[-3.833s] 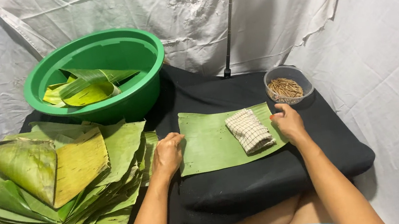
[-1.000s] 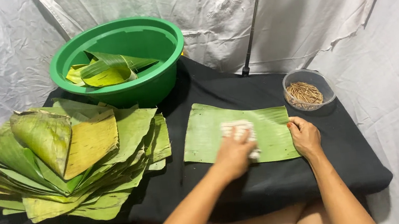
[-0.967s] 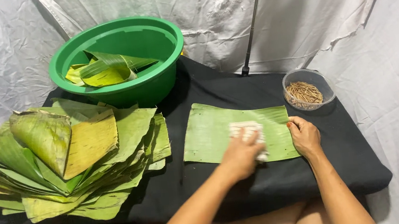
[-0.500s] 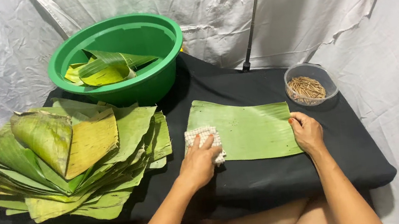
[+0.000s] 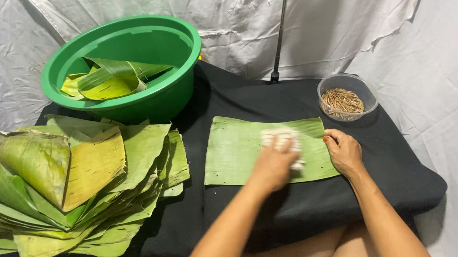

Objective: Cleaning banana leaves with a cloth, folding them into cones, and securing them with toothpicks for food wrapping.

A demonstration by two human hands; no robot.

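Head camera, looking down on a low table covered with a black cloth (image 5: 261,211): a cut rectangle of green banana leaf (image 5: 231,151) lies flat near the middle of it, its long side running left to right. The left hand (image 5: 273,166) rests on the right half of that leaf, palm down, fingers curled over a small white cloth (image 5: 280,138) so that the cloth is pressed against the leaf beneath them; only the far edge of the cloth and a bit at the right side of the hand peek out, and it looks blurred. The grip is a loose closed hold on the cloth rather than a tight fist. The right hand (image 5: 344,151) lies at the right end of the leaf with its fingers bent and their tips on the leaf's edge, pinning it flat; it is not wrapped around anything. The two hands are near each other, with a narrow strip of leaf between them. Beyond the right hand, near the back right of the table, stands a small clear bowl (image 5: 365,91) of thin brown sticks (image 5: 342,101). On the left side a thick pile of leaves (image 5: 63,187), green and yellowish, fans out over the table's edge. Behind it sits a round green basin (image 5: 173,89) with a few curled leaf pieces (image 5: 109,83) inside. White sheeting (image 5: 376,8) hangs all around.
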